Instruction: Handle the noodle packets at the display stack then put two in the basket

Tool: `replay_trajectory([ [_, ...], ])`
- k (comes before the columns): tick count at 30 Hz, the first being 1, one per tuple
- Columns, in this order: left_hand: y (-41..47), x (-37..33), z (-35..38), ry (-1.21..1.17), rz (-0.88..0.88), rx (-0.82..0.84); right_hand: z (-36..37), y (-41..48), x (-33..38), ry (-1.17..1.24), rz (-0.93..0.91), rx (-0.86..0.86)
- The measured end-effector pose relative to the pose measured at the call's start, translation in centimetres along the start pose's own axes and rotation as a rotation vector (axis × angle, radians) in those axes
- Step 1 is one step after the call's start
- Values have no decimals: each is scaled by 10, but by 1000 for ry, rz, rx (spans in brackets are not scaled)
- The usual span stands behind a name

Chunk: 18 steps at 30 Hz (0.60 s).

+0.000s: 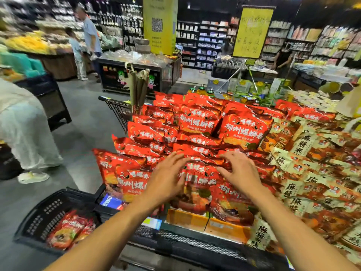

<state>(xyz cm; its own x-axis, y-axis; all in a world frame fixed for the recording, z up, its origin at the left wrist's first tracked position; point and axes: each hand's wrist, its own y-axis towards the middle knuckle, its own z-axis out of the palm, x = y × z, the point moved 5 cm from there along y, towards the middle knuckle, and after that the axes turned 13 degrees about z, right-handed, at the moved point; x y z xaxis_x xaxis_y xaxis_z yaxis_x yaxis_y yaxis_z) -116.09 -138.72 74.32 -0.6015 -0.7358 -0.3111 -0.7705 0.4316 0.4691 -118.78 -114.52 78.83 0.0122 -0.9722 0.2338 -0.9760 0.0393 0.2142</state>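
Red noodle packets (197, 122) heap the display; beside it, low at left, a black basket (39, 216) holds two more. Over the heap's front packet (197, 184) my left hand (166, 180) and right hand (242, 173) hover, fingers spread, gripping nothing.

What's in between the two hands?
In the head view, a red packet on the heaped display lies between the left hand and the right hand; both hands reach over it with spread fingers.

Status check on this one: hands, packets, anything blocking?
Left hand and right hand open, hovering over the red noodle packets. Neither grips one. Black basket lower left holds packets. Nothing blocking.
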Motion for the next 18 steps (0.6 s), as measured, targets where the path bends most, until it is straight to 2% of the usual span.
replay_trajectory([
  [3,-22,28,-43,177,4,-36,3,-1,54,12,-74,-61],
  [6,-57,56,-89,257,-20,-57,9,-11,120,72,-157,-87],
  [18,-249,189,-235,446,-334,-72,66,-73,399,190,-500,-54],
])
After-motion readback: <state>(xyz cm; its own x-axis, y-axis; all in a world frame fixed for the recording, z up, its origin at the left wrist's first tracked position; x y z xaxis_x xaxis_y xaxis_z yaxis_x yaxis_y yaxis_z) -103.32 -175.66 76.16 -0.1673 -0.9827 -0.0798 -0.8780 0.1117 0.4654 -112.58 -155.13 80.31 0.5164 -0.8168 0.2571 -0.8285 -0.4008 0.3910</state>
